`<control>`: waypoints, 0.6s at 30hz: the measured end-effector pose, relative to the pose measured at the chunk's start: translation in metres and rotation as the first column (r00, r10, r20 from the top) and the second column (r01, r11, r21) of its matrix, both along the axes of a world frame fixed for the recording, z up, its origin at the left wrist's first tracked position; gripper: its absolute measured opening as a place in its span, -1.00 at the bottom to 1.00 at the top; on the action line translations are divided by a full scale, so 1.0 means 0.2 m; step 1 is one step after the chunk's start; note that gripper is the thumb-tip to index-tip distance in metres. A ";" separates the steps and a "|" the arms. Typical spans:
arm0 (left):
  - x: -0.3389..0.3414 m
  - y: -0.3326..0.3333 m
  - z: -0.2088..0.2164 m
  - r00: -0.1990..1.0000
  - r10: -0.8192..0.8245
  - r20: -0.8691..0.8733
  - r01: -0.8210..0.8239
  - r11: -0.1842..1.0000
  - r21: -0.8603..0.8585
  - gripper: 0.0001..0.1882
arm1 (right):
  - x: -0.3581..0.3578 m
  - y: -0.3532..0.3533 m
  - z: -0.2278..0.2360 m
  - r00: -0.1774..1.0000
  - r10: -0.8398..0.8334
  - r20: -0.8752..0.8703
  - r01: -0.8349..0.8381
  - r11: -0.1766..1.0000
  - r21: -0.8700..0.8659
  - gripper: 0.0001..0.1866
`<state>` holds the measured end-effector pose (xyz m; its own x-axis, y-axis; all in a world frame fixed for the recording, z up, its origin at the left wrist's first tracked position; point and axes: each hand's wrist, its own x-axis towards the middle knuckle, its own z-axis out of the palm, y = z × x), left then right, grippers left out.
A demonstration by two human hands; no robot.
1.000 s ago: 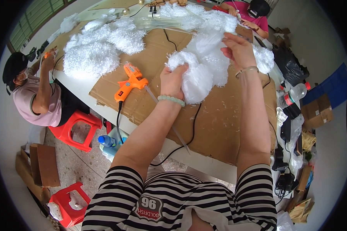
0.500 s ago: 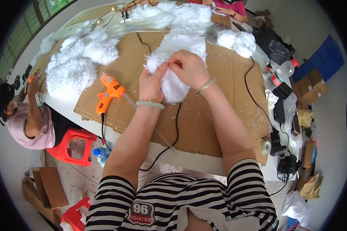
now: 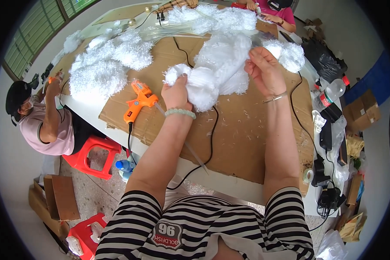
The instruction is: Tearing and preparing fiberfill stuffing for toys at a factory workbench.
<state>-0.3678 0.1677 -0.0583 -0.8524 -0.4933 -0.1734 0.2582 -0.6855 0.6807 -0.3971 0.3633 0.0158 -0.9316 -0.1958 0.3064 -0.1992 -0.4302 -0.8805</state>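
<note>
A white fluffy piece of fabric (image 3: pixel 203 89) is gripped at its left side by my left hand (image 3: pixel 177 95), fingers closed around a bunched edge. To the right, my right hand (image 3: pixel 266 73) is raised with thumb and fingertips pinched together. Anything between those fingertips is too small to make out. More white cloth (image 3: pixel 229 54) spreads from the held piece toward the far side, next to my right fingertips. An orange hot glue gun (image 3: pixel 141 100) with a glue stick in its back lies left of my left forearm.
Cardboard (image 3: pixel 242 138) covers the table, crossed by black cables. Fluffy white pieces (image 3: pixel 99 78) are heaped at left, others (image 3: pixel 286 55) at right. A plastic bottle (image 3: pixel 333 91) and power adapters (image 3: pixel 329 197) line the right edge. One person (image 3: pixel 52 117) sits left, another (image 3: pixel 286 17) at the far side.
My right hand has left the fabric and moved right, fingertips still pinched. My left hand keeps hold of the bunched fabric, which now spreads wider. The whole view has shifted slightly.
</note>
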 end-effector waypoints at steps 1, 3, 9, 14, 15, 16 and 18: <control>0.01 -0.01 0.01 0.999 0.028 0.025 -0.028 0.999 -0.017 -0.71 | 0.00 0.02 0.01 1.000 0.002 0.014 -0.001 0.993 -0.121 -0.91; 0.02 -0.03 0.02 0.997 0.063 0.044 -0.062 0.998 -0.017 -0.68 | 0.01 0.06 0.05 0.997 0.064 -0.048 -0.072 0.980 -0.185 -0.90; 0.04 -0.01 0.02 0.993 0.107 0.043 -0.109 0.993 0.043 -0.67 | 0.04 -0.03 0.15 0.949 -0.310 -0.057 0.310 0.951 -0.011 -0.91; 0.05 0.02 0.05 0.999 -0.014 -0.037 0.019 0.990 0.138 -0.61 | -0.30 -0.17 0.01 0.782 -0.598 -0.176 0.607 0.665 0.436 -0.72; 0.05 0.03 0.05 0.998 -0.036 -0.043 0.043 0.985 0.166 -0.62 | -0.38 -0.12 -0.06 0.751 -0.592 -0.293 0.616 0.468 0.633 -0.67; 0.02 0.02 0.01 0.986 -0.069 -0.150 0.094 0.982 0.166 -0.64 | -0.42 -0.11 -0.09 0.733 -0.546 -0.405 0.597 0.230 0.769 -0.62; 0.01 0.00 0.02 0.983 -0.040 -0.182 0.075 0.979 0.188 -0.65 | -0.32 -0.18 -0.05 0.716 -0.466 -0.521 0.667 0.233 0.708 -0.63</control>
<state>-0.3654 0.1678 -0.0546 -0.9039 -0.4146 -0.1053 0.3187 -0.8169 0.4808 -0.4603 0.3268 0.0061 -0.8610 0.1269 0.4925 -0.2455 0.7443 -0.6211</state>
